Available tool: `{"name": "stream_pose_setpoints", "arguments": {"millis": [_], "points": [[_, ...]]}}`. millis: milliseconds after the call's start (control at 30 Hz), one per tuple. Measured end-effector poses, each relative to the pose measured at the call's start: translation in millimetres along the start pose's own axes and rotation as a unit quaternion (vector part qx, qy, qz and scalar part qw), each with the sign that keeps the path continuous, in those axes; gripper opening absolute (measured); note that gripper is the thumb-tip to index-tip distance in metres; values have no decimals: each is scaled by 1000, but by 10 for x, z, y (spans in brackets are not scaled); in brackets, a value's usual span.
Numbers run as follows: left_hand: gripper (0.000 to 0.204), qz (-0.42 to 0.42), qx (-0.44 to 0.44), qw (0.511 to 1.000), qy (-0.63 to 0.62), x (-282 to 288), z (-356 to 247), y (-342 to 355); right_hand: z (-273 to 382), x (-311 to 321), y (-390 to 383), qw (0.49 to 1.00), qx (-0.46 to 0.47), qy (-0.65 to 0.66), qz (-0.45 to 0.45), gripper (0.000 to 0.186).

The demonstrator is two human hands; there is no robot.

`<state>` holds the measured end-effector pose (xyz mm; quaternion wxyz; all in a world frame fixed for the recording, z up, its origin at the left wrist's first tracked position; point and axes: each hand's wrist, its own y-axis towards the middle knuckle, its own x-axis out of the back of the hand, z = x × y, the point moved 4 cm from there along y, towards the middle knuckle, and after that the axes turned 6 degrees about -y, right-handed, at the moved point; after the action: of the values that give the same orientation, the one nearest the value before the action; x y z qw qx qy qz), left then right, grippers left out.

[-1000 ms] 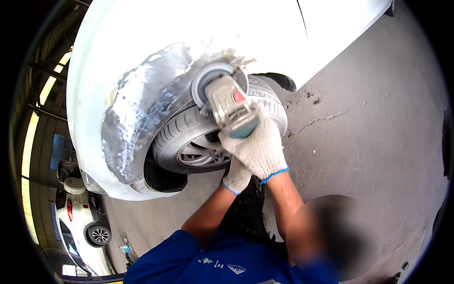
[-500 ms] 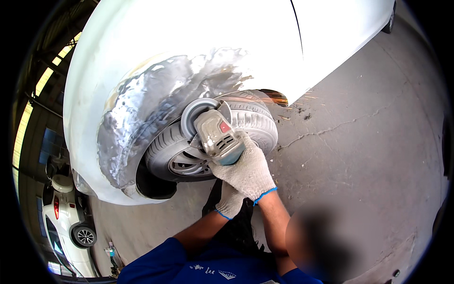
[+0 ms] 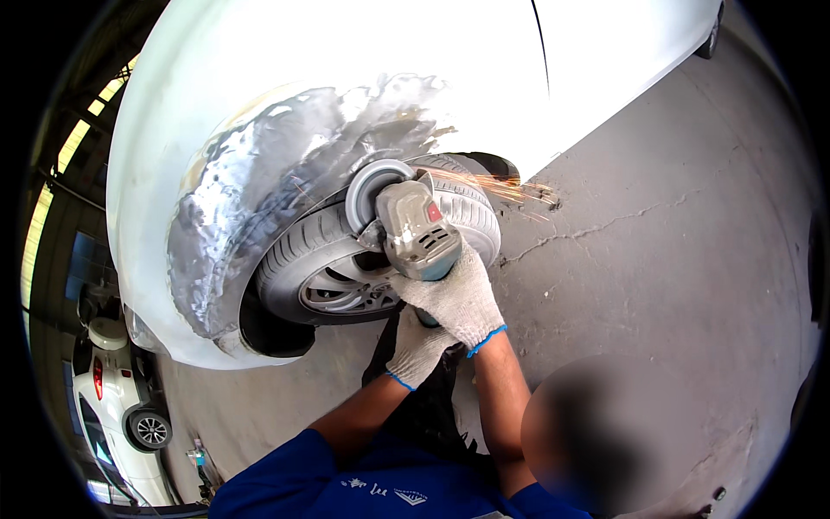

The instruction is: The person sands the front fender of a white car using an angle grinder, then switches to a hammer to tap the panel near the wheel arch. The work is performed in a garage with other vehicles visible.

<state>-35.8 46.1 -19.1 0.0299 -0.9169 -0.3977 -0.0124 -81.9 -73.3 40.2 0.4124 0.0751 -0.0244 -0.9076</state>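
My right hand [image 3: 467,298], in a white knit glove with a blue cuff edge, is closed around the front body of an angle grinder [image 3: 413,223]. Behind and below it, my gloved left hand [image 3: 417,350] wraps the rear part of the tool; some of those fingers are hidden. The grinder's round disc [image 3: 373,186] stands at the lip of a white car's wheel arch, just over the tire [image 3: 303,251]. Orange sparks [image 3: 510,186] fly off to the right. Around the arch the fender has a patch of bare, shiny metal [image 3: 251,182].
The white car body [image 3: 484,78] fills the upper middle. A cracked concrete floor [image 3: 640,268] extends on the right. Another white car [image 3: 121,415] stands at the far left, with a small bottle-like object [image 3: 199,454] on the floor near it.
Both hands have moved the grinder right and away from me along the wheel arch. The sparks stream more thickly. The whole view has shifted slightly.
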Motion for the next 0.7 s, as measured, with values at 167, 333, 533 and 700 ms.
{"name": "stream_pose_setpoints", "arguments": {"millis": [167,333,533,700], "points": [[73,-1,-15,993,120,55,32,26,72,5,19,997,-29,66,27,71],[76,-10,-21,999,-48,71,6,-10,82,-62,-1,998,-2,38,49,68],[67,16,-47,998,33,-54,-148,71,-23,10,65,999,36,33,4,61],[53,66,-6,993,95,-269,-265,317,-21,274,155,994,11,68,-87,49]]}}
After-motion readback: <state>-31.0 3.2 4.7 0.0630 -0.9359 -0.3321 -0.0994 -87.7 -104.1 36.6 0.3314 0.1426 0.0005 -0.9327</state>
